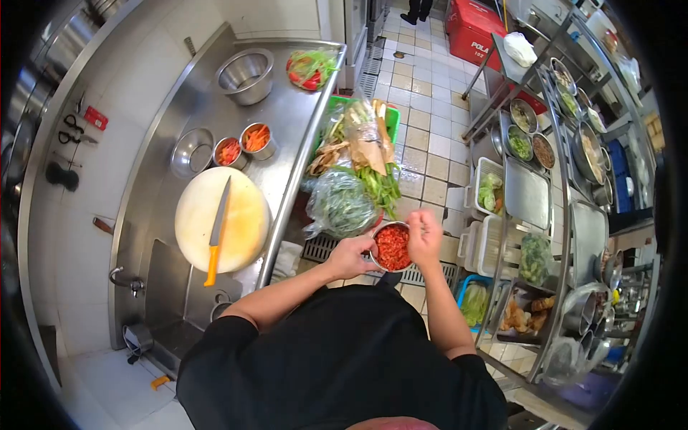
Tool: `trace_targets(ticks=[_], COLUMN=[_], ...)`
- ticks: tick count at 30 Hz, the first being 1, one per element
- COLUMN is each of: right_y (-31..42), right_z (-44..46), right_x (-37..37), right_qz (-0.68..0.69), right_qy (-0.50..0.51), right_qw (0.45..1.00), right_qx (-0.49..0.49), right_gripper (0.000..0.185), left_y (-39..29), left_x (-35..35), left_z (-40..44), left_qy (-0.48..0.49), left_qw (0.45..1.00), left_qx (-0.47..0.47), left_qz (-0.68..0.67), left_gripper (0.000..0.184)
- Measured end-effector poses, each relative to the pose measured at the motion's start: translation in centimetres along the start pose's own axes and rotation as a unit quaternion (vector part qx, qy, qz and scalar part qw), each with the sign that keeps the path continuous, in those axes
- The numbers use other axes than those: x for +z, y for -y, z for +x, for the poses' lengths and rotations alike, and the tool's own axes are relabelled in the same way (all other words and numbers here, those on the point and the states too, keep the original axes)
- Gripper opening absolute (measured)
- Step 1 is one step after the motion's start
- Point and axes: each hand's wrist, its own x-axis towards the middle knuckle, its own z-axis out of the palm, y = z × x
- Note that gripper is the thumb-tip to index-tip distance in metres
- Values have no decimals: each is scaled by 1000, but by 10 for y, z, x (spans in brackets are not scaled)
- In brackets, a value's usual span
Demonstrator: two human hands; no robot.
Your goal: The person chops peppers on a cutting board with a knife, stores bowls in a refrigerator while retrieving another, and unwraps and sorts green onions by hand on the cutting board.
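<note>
My left hand (351, 258) grips the left side of a round metal bowl (380, 266), its thumb at the rim. Finely chopped red pepper or chili (393, 246) fills the bowl, which I hold in front of my body over the floor. My right hand (426, 238) is closed, its fingers curled at the bowl's right rim. Whatever those fingers hold, if anything, is hidden. On the counter to my left, a knife (218, 226) with an orange handle lies across a round cutting board (251, 236).
Metal cups hold orange strips (256, 137) and red pieces (228, 151) beside an empty bowl (192, 153). Bagged greens (340, 204) and a green crate (393, 125) stand beyond my hands. A rack (529, 190) with food containers lines the right. A person's legs (416, 11) show far back.
</note>
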Motion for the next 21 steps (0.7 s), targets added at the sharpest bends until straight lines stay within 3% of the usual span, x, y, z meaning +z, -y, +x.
trace_targets(ticks=[2,4,6,8,10,12,16,18,21], right_y=[-48,-83,-115,-134,-170,-197,-243,-259,-285], right_z=[0,-1,-1,8,18,42,104,144,205], right_x=[-49,-97,-155,-202,-229,-244,-249,-233,-201], right_qz=[-28,47,13,-61,-3,21,40,72,70], right_qy=[-66,-135,-105,-75,-94,-81,-6,33,100], right_qw=[997,978,981,974,971,969,968,965,967], right_qx=[28,154,161,203,220,232,246,250,225], right_gripper=[19,22,23,24,25,26,23,22,20], left_y=[-7,-6,0,12,44,44,85,113,125], left_x=[24,44,63,71,66,33,-43,-76,-112], left_z=[31,62,97,124,143,153,144,138,157], left_qy=[4,-21,-55,-115,-197,-325,-498,-548,-577], left_qw=[1000,999,998,981,952,926,818,762,705], left_qx=[-12,-21,-26,-129,-202,-191,-273,-340,-361], left_qz=[-15,-18,-21,-83,-120,32,93,57,200], left_gripper=[39,39,38,35,36,35,43,44,44])
